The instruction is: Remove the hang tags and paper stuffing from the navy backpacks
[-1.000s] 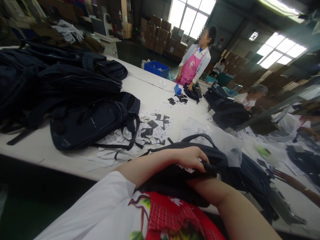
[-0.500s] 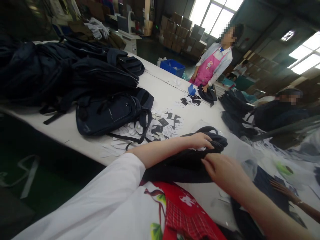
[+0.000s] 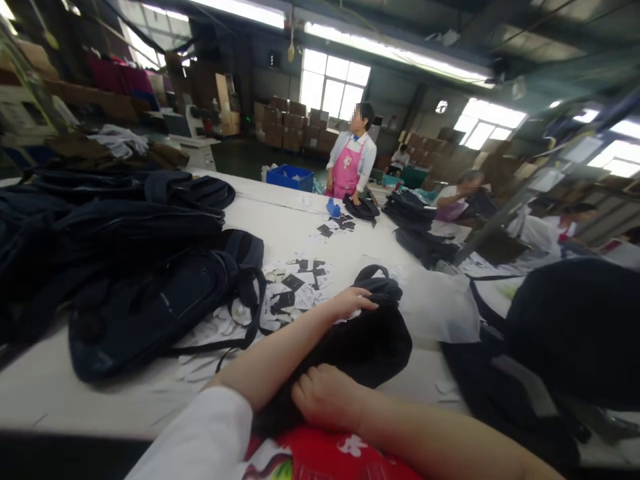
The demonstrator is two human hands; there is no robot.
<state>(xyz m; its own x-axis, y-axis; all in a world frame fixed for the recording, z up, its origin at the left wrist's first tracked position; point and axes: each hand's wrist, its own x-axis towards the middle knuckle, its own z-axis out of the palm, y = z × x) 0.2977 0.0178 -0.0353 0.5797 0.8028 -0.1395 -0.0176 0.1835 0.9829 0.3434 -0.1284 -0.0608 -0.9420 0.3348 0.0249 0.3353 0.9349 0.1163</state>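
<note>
A dark backpack (image 3: 375, 343) lies on the white table in front of my body, its top handle loop pointing away from me. My left hand (image 3: 353, 303) grips the upper part of it near the handle, with a bit of white showing under the fingers. My right hand (image 3: 325, 398) is closed in a fist at the near side of the same backpack, close to my red apron. Whatever small part the right fingers pinch is hidden.
More dark backpacks (image 3: 145, 307) are piled on the left. Scattered tags (image 3: 295, 283) lie beside my left forearm. Clear plastic bags (image 3: 440, 303) and another dark backpack (image 3: 575, 333) are on the right. Across the white table (image 3: 280, 230) stands a person in a pink apron (image 3: 347, 167).
My right hand has moved from beside my left hand back toward my body along the backpack. The left hand stays near the handle. The head view has turned and levelled; another backpack appears on the right.
</note>
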